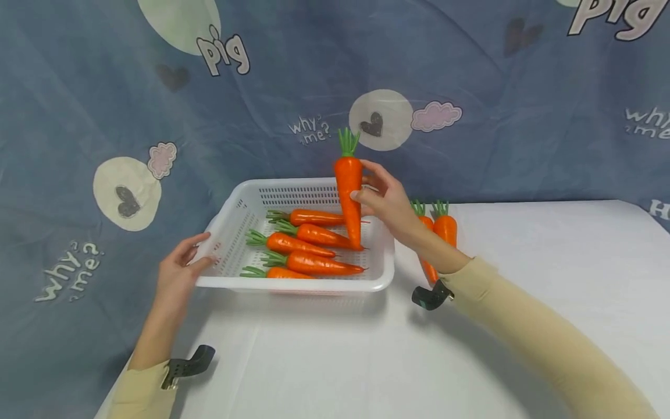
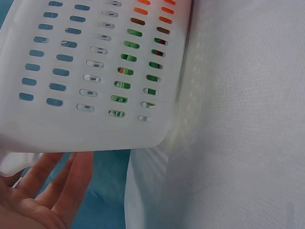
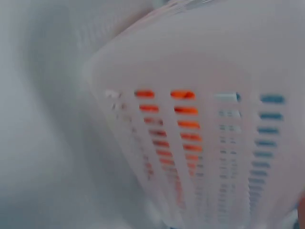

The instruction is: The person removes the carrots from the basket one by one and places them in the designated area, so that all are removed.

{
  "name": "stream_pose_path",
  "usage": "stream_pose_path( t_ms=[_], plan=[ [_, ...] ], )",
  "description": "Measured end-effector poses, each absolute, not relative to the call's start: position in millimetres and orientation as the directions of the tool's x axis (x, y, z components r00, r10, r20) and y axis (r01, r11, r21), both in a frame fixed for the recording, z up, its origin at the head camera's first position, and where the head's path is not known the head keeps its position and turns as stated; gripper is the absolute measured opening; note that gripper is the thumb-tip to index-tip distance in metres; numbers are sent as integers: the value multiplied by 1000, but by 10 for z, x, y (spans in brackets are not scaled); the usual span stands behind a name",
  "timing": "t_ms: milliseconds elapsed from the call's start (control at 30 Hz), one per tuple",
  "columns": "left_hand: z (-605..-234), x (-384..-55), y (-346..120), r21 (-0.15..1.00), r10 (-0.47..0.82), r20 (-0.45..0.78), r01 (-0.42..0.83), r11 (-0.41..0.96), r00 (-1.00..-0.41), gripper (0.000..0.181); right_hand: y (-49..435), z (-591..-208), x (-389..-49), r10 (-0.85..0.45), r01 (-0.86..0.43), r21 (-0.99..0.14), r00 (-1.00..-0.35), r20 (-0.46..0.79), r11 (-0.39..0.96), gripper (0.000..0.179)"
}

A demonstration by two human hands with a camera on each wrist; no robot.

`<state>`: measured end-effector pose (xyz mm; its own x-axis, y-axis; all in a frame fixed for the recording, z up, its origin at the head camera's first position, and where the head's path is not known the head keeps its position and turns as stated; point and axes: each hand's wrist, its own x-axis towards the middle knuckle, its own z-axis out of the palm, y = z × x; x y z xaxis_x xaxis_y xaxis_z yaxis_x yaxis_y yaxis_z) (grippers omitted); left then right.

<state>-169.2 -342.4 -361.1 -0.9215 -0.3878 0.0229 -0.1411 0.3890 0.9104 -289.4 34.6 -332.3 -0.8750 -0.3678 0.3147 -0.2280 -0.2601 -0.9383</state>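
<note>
In the head view, my right hand grips an orange carrot with a short green top. The carrot hangs almost upright above the right part of a white slotted plastic basket. At the basket's left end, my left hand holds the rim, thumb over the edge. The left wrist view shows the left fingers below the basket's side wall. Several carrots lie in the basket, green tops to the left. The blurred right wrist view shows the basket's slotted wall, not the held carrot clearly.
Right of the basket, two carrots lie on the white tablecloth, partly hidden by the right forearm. Behind the table hangs a blue printed cloth. Each wrist wears a black camera mount.
</note>
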Motion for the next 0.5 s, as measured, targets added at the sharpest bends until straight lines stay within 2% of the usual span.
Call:
stream_pose_path(
  t_ms=[200, 500],
  plan=[
    [-3616, -1692, -3426, 912, -389, 24, -139, 385, -921, 50, 569, -3229, -2824, -410, -242, -962, -871, 273, -125, 64],
    [-3635, -1697, -3437, 913, -397, 19, -146, 381, -918, 51, 820, -3118, -2727, -363, -243, -970, -903, 230, -9, 63]
  ],
)
